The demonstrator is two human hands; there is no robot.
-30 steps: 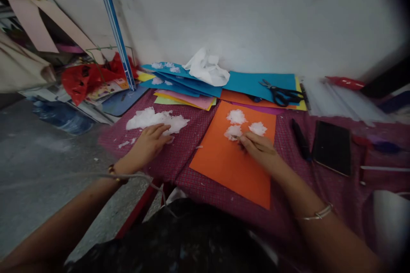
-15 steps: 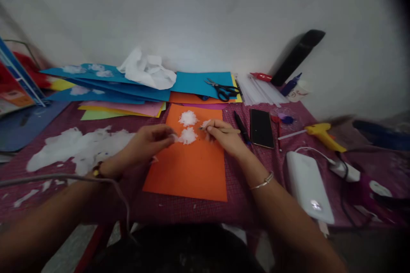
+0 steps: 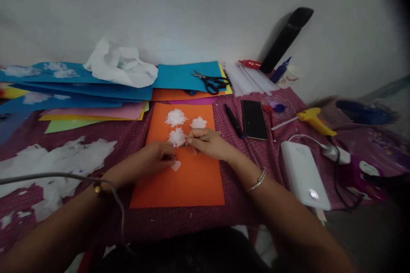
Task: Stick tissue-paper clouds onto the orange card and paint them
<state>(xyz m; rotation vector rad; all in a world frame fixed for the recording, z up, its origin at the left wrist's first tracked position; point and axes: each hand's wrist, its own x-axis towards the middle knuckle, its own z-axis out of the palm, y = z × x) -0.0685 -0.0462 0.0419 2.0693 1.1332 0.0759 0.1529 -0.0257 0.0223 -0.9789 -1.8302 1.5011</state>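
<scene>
An orange paper sheet (image 3: 192,183) lies in front of me, bearing three ruffled white paper tufts: one at the upper left (image 3: 176,117), one below it (image 3: 177,137) and one at the right (image 3: 199,122). My left hand (image 3: 158,157) is closed over the sheet's left side, a small white paper piece (image 3: 175,165) pinched at its fingertips. Pinched in my right hand (image 3: 206,144) is a thin tan stick (image 3: 216,133); its tip is hidden near the lower tuft.
Torn white paper (image 3: 57,164) spreads at left. Behind are stacked coloured sheets (image 3: 96,113), crumpled white paper (image 3: 120,66) and scissors (image 3: 211,83). On the right lie a marker (image 3: 234,121), phone (image 3: 254,119), yellow glue gun (image 3: 317,121) and white power bank (image 3: 304,175). A cable (image 3: 64,175) crosses my left arm.
My right hand has moved left and down from the right tuft, now uncovered, towards the lower tuft. My left hand sits lower on the sheet. The camera view has shifted.
</scene>
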